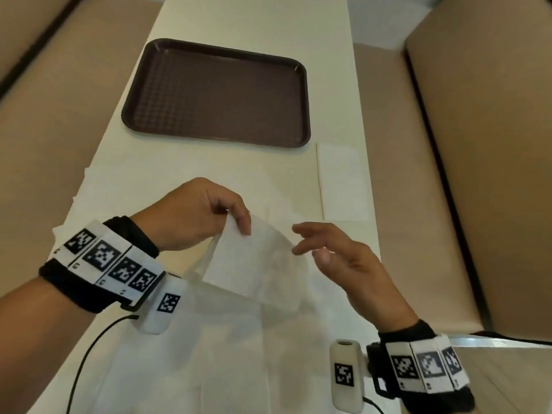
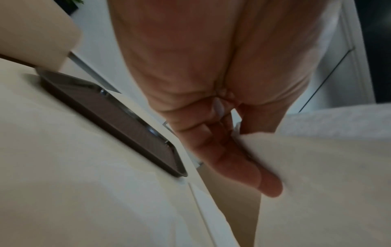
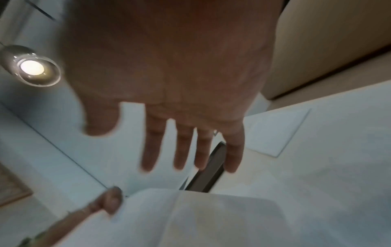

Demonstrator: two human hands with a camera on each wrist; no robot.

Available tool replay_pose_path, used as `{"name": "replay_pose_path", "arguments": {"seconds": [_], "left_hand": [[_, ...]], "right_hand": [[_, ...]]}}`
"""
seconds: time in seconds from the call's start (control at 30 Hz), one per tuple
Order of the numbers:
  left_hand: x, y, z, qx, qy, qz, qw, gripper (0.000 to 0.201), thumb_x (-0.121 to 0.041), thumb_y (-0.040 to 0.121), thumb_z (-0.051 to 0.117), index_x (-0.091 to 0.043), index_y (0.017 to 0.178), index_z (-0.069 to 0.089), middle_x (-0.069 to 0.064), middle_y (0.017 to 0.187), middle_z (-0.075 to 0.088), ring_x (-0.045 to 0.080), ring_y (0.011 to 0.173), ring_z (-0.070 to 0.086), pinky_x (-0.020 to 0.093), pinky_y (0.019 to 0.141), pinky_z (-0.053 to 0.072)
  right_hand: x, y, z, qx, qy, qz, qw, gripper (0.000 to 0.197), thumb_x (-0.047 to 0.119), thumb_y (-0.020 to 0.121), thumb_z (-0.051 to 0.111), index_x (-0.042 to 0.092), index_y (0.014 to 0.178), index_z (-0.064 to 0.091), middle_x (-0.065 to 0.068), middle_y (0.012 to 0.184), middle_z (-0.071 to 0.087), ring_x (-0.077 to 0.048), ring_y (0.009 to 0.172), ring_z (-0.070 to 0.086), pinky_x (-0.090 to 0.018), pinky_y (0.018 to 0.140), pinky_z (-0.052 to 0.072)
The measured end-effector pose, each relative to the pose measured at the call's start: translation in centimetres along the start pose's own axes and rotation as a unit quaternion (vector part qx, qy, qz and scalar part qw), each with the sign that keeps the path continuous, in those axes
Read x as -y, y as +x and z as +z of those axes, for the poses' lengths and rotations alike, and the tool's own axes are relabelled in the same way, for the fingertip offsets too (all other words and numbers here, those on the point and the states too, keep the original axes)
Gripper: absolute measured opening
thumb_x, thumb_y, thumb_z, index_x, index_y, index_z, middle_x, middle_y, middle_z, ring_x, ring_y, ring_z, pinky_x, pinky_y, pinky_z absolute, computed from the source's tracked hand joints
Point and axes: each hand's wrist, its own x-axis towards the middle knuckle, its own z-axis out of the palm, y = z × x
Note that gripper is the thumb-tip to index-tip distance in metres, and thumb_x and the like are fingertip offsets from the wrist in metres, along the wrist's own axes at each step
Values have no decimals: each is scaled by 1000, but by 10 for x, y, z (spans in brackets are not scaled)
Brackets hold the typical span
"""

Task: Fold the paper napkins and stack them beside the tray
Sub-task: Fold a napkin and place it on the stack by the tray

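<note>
Pinching a white napkin (image 1: 254, 264) by its top corner in the left hand (image 1: 191, 216), lifting it above the near table (image 1: 179, 162), right hand (image 1: 343, 261) spreading loose fingers beside it, holding nothing, folded napkin (image 1: 342, 180) lying right of the brown tray (image 1: 218, 91)

No readable text anywhere; the wristbands (image 1: 113, 261) carry only black-and-white marker patterns.

left hand (image 2: 222, 133) pinches napkin (image 2: 317, 167) | brown tray (image 2: 110, 117) on table (image 2: 63, 183)

Both wrists wear black bands (image 1: 98, 264) carrying white square-patterned tags, white camera pods (image 1: 346, 376) and black cables.
</note>
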Motion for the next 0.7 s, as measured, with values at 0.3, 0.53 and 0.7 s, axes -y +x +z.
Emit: {"name": "replay_pose_path", "arguments": {"seconds": [0.3, 0.53, 0.7], "left_hand": [[-40, 30, 31, -129, -91, 108, 982, 43, 13, 91, 58, -23, 81, 81, -6, 95, 77, 14, 93, 72, 30, 84, 59], [-55, 42, 87, -131, -172, 117, 969, 38, 4, 96, 57, -28, 108, 74, -18, 111, 72, 7, 105, 68, 22, 81, 58], [-44, 47, 106, -25, -321, 93, 942, 34, 6, 77, 54, -13, 96, 74, 9, 103, 73, 27, 101, 70, 37, 83, 60]], "right_hand": [[-38, 3, -20, -199, 172, 216, 940, 60, 59, 78, 76, 4, 98, 68, -15, 107, 72, -29, 95, 72, -44, 83, 58], [-23, -1, -7, -58, 436, 210, 873, 79, 70, 85, 51, 1, 120, 67, -23, 125, 67, -37, 114, 65, -46, 90, 53], [-17, 15, -27, -162, 460, 134, 863, 36, 22, 95, 60, 8, 127, 66, -17, 127, 68, -32, 114, 67, -41, 88, 55]]}}
